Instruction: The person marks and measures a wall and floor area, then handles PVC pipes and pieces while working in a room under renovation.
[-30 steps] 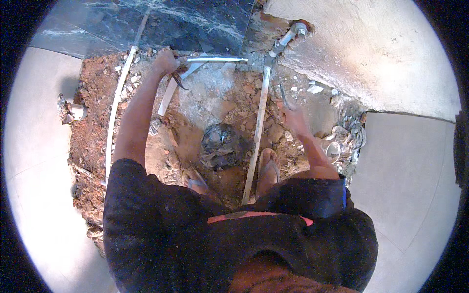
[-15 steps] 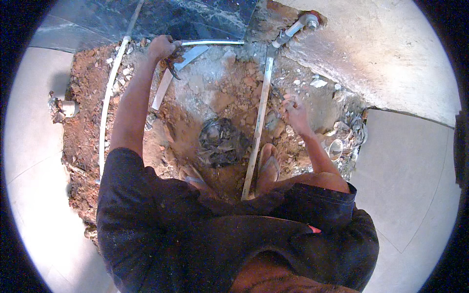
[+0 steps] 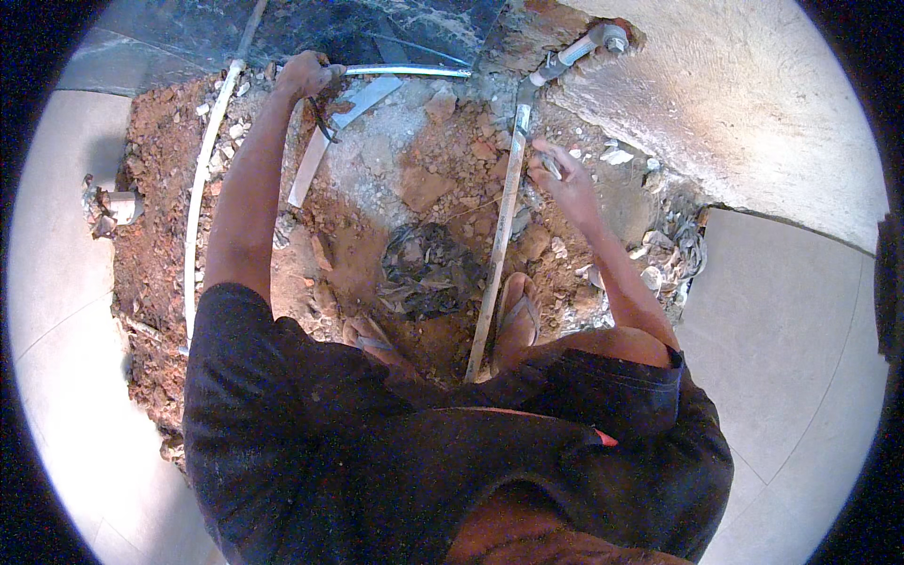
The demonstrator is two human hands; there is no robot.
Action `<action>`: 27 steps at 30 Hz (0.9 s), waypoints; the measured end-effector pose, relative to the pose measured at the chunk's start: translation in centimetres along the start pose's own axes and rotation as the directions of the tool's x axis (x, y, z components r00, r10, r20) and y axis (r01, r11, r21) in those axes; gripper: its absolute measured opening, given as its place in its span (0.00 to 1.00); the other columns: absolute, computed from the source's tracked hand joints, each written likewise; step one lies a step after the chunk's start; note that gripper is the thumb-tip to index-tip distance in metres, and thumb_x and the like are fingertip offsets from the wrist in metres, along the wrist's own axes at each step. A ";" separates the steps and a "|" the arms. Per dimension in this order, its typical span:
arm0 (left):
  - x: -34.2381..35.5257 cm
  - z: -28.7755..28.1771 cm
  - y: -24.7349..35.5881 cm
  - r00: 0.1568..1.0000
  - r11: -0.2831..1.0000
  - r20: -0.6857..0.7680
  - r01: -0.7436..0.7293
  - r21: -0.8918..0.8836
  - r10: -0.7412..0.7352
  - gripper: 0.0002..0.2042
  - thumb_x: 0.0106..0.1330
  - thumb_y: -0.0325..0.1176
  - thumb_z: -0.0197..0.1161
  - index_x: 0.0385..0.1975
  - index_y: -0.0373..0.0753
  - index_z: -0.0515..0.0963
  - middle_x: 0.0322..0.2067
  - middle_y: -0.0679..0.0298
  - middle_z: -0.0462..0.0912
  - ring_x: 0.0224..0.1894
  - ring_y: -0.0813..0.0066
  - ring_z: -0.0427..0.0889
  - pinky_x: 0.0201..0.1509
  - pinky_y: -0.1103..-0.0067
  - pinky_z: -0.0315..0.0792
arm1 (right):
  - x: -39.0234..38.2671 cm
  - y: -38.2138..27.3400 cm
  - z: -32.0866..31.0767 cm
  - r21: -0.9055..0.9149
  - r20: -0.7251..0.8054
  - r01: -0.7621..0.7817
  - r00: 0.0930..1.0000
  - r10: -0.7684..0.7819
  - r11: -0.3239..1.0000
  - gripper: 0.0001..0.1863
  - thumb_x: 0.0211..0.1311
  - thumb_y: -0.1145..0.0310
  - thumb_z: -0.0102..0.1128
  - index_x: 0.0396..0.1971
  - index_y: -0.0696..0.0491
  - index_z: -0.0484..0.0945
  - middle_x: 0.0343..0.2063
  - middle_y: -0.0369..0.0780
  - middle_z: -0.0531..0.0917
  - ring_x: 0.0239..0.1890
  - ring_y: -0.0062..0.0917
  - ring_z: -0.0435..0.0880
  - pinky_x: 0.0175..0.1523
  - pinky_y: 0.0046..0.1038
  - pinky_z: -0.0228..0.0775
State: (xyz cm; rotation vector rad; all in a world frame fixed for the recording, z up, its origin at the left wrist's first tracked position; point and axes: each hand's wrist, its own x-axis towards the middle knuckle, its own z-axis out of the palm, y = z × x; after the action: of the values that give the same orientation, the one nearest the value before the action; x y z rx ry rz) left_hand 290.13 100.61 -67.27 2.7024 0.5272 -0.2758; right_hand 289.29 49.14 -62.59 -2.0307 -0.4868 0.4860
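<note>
Head view: brown, dug-up soil and rubble (image 3: pixel 428 188) fills the middle.
Left grip: the left hand (image 3: pixel 308 75) is curled closed around the left end of a thin, shiny white strip (image 3: pixel 410 70).
Strip's direction: its long axis runs nearly level, left to right, the free end pointing right; it sits along the foot of a dark, white-veined marbled panel (image 3: pixel 320 33).
Curved tool: a thin, dark, curved tool (image 3: pixel 322 121) slants down and right below that hand; whether the grip holds it, one cannot tell.
Right grip: the right hand (image 3: pixel 570 188) has its fingers partly bent, a small pale item at them; whether it is held is unclear.
Central pipe: a long, straight white pipe (image 3: pixel 499 247) stands just left of the right hand, its axis running from near the feet up and slightly right.
Flat strip: a pale, flat strip (image 3: pixel 309 169) slants from upper right to lower left.
Surroundings: rough cream plaster wall (image 3: pixel 744 113) upper right; pale grey floor tiles (image 3: pixel 772 348) either side.
</note>
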 end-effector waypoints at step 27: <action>0.7 0.8 -0.1 1.000 0.999 0.008 -0.029 0.029 0.029 0.28 0.57 0.59 0.66 0.43 0.38 0.85 0.42 0.43 0.85 0.49 0.47 0.83 0.56 0.62 0.74 | 12.8 -3.8 3.9 -0.415 -0.039 0.405 0.887 -0.460 0.815 0.16 0.65 0.57 0.63 0.47 0.50 0.82 0.45 0.45 0.86 0.49 0.40 0.84 0.54 0.36 0.74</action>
State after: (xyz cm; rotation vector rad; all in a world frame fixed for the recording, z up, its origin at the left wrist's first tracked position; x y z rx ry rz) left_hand 290.61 100.59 -68.20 2.7341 0.4846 -0.2876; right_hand 297.52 60.37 -62.88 -2.2200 -1.0021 -0.0445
